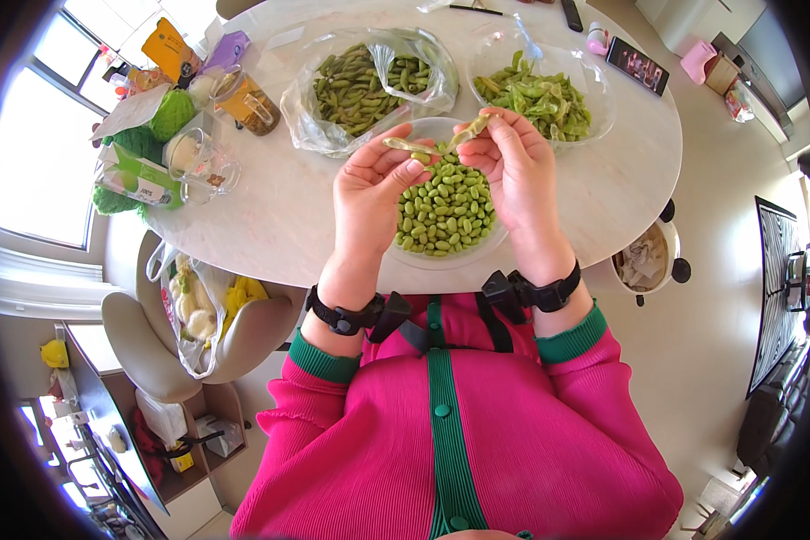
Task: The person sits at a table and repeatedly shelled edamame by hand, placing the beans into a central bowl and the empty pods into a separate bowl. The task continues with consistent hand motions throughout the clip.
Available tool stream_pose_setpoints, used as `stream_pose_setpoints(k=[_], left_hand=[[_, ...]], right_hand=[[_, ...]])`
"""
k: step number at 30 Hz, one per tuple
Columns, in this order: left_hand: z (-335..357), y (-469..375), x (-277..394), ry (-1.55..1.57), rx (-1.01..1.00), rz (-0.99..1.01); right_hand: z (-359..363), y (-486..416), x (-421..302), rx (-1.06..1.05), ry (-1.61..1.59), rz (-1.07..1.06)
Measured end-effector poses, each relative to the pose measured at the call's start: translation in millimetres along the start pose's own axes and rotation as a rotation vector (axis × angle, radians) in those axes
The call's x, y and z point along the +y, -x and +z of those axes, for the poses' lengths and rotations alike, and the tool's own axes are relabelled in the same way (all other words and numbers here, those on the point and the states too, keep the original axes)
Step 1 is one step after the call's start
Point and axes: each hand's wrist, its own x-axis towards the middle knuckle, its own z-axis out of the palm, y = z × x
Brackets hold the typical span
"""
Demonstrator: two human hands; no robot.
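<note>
Above a clear bowl (397, 255) of shelled green soybeans (445, 212), my left hand (381, 182) holds part of a split pod (408, 145), with a green bean (420, 157) at its fingertips. My right hand (516, 158) pinches another piece of opened pod (469, 131) close by. Beyond my left hand, a clear plastic bag (304, 135) contains unshelled, darker green pods (351, 88). Past my right hand, light green pods and shells (547, 98) are heaped in a clear container (604, 121).
A glass pitcher (246, 101) of amber liquid, a glass mug (202, 165) and a green carton (138, 179) stand at the table's left. A phone (638, 65) lies at the upper right. A chair (135, 337) holds a grocery bag; a bin (671, 236) stands right.
</note>
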Motion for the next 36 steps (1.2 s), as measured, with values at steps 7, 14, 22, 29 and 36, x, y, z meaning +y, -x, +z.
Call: stream_pose_setpoints(k=[7, 14, 22, 29, 36], left_hand=[[-2, -3, 4, -0.101, -0.089, 0.014], [-7, -2, 9, 0.206, -0.147, -0.076], [-13, -1, 3, 0.406, -0.182, -0.122], [-6, -4, 14, 0.198, -0.137, -0.122], [12, -51, 53, -0.486, -0.296, -0.027]], right_hand=[[0, -14, -24, 0.024, 0.071, -0.17], [-5, -29, -45, 0.043, 0.154, -0.306], [-7, -29, -43, 0.061, 0.208, -0.31], [-13, -37, -48, 0.055, 0.356, -0.415], [-41, -61, -62, 0.154, 1.38, -0.636]])
